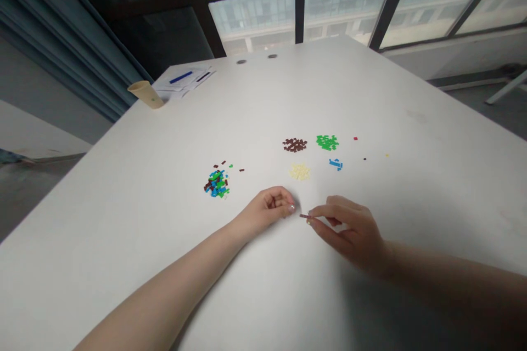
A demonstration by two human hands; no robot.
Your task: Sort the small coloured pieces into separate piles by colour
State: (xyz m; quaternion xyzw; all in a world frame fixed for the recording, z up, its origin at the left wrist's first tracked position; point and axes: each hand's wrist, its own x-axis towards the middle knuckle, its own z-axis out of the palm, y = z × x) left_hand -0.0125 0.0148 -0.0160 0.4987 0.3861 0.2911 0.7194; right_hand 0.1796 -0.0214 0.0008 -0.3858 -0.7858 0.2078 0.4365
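Observation:
My right hand (346, 230) pinches a thin dark red plastic brick (304, 216) between thumb and forefinger. My left hand (269, 209) rests on the white table (164, 263) just left of it, fingers curled around a small dark piece (273, 202) that is mostly hidden. The hands are close but apart. Beyond them lie sorted piles of tiny bricks: cream (300, 171), brown (295, 145), green (327, 142) and blue (335, 164). A mixed-colour heap (216, 183) lies further left.
Single red (355, 138) and yellow (386, 155) bricks lie apart to the right. At the far corner of the table stand a paper cup (145, 94) on its side and papers with a blue pen (181, 78). Two round holes (257, 58) mark the far edge.

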